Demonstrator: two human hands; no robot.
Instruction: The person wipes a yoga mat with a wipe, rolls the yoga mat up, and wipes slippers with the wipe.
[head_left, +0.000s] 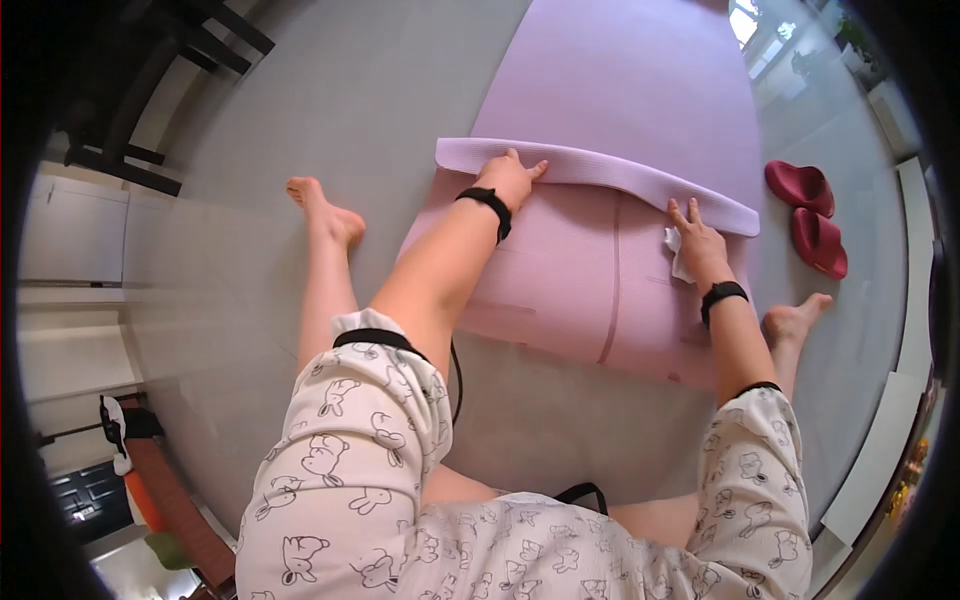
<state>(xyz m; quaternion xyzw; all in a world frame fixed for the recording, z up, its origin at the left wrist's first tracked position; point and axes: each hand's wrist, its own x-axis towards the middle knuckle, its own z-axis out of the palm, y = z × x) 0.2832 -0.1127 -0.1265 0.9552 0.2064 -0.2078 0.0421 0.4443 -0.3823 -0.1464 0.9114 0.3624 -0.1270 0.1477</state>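
White fabric clothing printed with black-outlined rabbits (605,550) lies closest, just short of the long pink-and-lilac mat (550,275), which stretches away across the glossy grey floor (540,430). On the mat's pink near part, a small crumpled white tissue (676,257) sits by the palm of the right hand (702,250). That hand's two visible fingers stand apart on the ribbed lilac strip (610,176) crossing the mat; I cannot tell whether its other fingers hold the tissue. On the same strip, the left hand (508,182) spreads thumb and one finger; whether its hidden fingers pinch the edge, I cannot tell. The strip bows between the hands, so uneven pressure could, I judge, skew or crease it; a lifted hand might let it spring up, and the tissue could get trapped beneath. Dark red clogs (820,242) lie right of the mat; well beyond its left side stands black furniture (125,172).
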